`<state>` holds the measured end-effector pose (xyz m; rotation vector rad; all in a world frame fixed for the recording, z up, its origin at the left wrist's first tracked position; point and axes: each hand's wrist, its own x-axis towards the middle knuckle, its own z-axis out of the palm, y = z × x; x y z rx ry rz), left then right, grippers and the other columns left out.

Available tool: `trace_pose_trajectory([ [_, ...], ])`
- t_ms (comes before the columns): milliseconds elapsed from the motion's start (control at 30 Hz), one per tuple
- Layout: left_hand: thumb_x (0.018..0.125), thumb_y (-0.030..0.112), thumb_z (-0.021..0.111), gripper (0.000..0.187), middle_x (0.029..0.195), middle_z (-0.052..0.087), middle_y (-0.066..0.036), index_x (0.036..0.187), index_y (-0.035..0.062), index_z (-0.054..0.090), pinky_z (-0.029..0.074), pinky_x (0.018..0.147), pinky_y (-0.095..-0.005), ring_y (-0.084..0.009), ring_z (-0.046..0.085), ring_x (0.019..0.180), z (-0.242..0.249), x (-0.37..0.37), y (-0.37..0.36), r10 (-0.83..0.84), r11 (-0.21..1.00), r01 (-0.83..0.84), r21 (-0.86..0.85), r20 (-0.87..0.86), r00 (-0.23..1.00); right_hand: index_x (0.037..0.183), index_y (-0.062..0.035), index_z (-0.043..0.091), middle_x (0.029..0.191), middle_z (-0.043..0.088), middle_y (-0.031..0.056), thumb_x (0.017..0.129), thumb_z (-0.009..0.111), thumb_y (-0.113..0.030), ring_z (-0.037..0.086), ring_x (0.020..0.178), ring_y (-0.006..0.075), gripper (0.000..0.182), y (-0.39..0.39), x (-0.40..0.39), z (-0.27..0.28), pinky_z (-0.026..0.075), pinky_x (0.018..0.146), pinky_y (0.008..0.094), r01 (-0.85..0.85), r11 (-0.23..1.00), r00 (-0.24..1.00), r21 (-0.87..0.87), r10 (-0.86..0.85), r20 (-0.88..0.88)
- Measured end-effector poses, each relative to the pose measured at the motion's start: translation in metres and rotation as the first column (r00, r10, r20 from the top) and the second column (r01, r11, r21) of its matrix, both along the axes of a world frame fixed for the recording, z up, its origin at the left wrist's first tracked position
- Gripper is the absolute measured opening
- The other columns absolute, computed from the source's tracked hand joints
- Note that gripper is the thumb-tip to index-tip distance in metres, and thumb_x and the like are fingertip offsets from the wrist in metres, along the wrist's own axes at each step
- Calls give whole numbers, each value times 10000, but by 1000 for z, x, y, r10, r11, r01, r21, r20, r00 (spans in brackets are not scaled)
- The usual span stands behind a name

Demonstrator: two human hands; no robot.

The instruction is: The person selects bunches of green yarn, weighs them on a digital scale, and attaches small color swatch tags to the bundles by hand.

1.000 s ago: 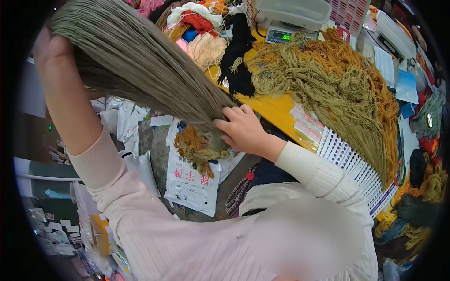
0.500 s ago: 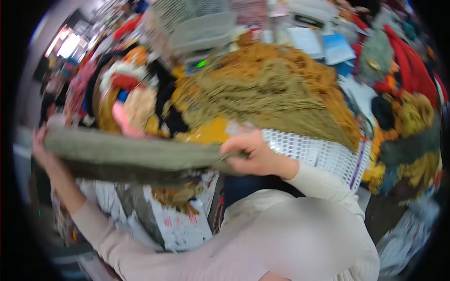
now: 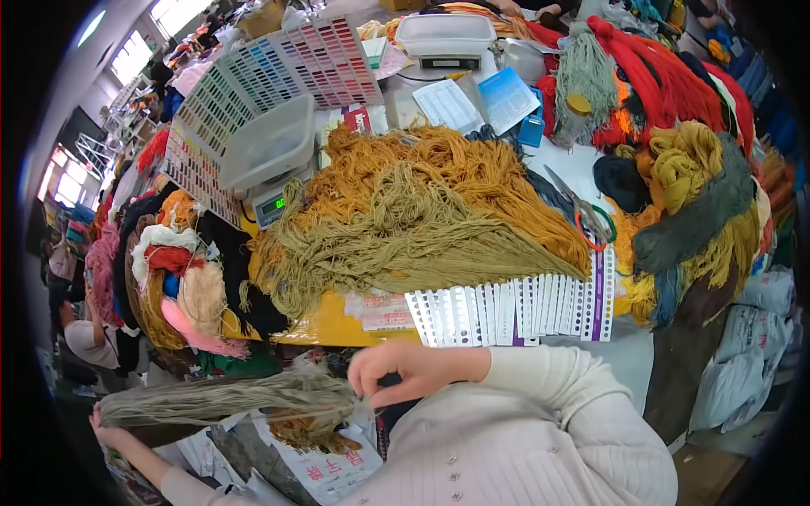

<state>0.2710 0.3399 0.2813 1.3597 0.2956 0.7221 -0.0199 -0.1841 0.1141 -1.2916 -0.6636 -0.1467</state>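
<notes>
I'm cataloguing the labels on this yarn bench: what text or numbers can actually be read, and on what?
"0" in green digits, possibly more: display of the grey weighing scale.
Red characters, not legible: white plastic bag on the floor.
Too small to read: white printed sheets, colour sample cards, second scale's display.

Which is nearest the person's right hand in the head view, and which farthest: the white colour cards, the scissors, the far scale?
From the right hand:
1. White colour cards, just above it at the table's front edge.
2. Scissors, farther up and right, beside the orange yarn.
3. Far scale, at the table's back.
</notes>
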Motion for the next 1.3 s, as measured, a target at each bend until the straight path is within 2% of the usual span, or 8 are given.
trace_pose_trajectory([
  [167, 804, 136, 382, 148, 736, 508, -70, 767, 25, 473, 410, 730, -316, -173, 499, 718, -47, 0, 19, -7, 1000, 7, -2, 43, 999, 614, -45, 519, 638, 523, 85, 634, 514, -88, 528, 614, 245, 48, 9, -12, -51, 391, 542, 354, 183, 586, 981, -789, -158, 111],
  [400, 792, 107, 399, 130, 747, 494, -67, 866, 19, 459, 421, 701, -299, -176, 499, 702, -123, 24, 31, -316, 942, 324, -91, 93, 944, 657, -38, 557, 616, 545, 130, 589, 520, -107, 556, 625, 289, 103, -29, -9, -42, 428, 562, 404, -33, 236, 964, -971, -248, -93],
  [533, 784, 73, 428, 57, 625, 418, -15, 837, 55, 426, 407, 537, -235, -119, 449, 527, -119, -37, -101, -140, 988, 142, 56, -43, 989, 700, -14, 561, 654, 549, 153, 610, 528, -126, 555, 677, 313, 147, -51, -41, -40, 443, 577, 409, -373, 192, 891, -908, -199, -408],
  [600, 808, 133, 424, 64, 474, 313, 37, 787, 73, 430, 321, 425, -194, -53, 342, 411, -179, -26, -76, -682, 94, 685, -723, 455, 574, 709, -10, 551, 725, 555, 144, 616, 554, -157, 549, 710, 307, 174, -66, -62, -30, 447, 581, 391, -517, 76, 816, -853, -258, -517],
  [633, 820, 154, 415, 98, 433, 260, 53, 756, 81, 429, 282, 406, -187, -39, 291, 381, -197, -28, -92, -822, 52, 716, -697, 377, 427, 726, -5, 548, 766, 554, 146, 624, 557, -159, 547, 718, 307, 185, -71, -63, -14, 444, 581, 388, -368, 192, 861, -910, -299, -411],
  [833, 863, 168, 330, 195, 412, 247, 82, 772, 74, 475, 307, 421, -201, -26, 231, 320, -277, -97, -235, -951, 197, 422, -885, -68, 301, 703, -55, 554, 747, 552, 52, 585, 554, -88, 522, 576, 154, 123, -76, -39, 136, 399, 540, 276, 813, 157, 574, -561, -384, 724],
  [1000, 857, 150, 339, 191, 442, 272, 89, 868, 37, 493, 338, 527, -201, -20, 251, 348, -303, -137, -290, -975, -81, 359, -930, 149, 167, 693, -66, 553, 715, 546, 53, 581, 568, -102, 511, 556, 176, 119, -61, -62, 174, 381, 523, 281, 973, 198, 182, -118, -343, 921],
  [1300, 847, 130, 361, 162, 450, 256, 69, 897, 41, 486, 442, 632, -346, -46, 253, 357, -309, -160, -298, -965, -94, 283, -955, 158, 212, 711, -78, 546, 695, 526, 44, 609, 571, -116, 493, 543, 185, 112, -67, -83, 169, 360, 518, 294, 967, 252, 49, 44, -353, 934],
])
